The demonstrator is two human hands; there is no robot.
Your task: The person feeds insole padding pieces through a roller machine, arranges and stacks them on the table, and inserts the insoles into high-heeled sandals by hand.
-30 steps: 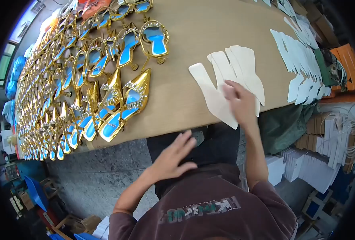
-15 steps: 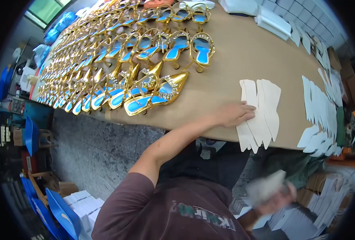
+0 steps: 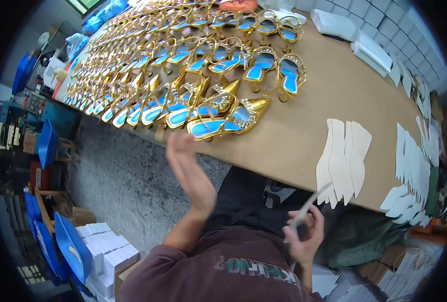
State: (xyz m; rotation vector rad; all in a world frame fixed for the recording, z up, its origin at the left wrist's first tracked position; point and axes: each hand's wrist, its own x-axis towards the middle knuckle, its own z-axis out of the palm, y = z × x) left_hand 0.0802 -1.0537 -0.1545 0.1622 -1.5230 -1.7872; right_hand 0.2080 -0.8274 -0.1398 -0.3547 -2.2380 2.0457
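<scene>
Right grip holds a thin, curved insole edge-on; left grip wide, empty, near jewelled gold sandal. Judgement: support insole by edges, avoid creasing.

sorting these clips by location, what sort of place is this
Probably a shoe workshop: rows of gold heeled shoes on the table, with flat cream insole-shaped pieces laid out near its edge.

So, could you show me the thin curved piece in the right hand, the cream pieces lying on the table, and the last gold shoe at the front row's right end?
Thin curved piece (image 3: 309, 202): head view, upper stretch.
Cream pieces (image 3: 340, 162): head view, middle of the group.
Gold shoe (image 3: 211, 126): head view, blue inner sole.
</scene>
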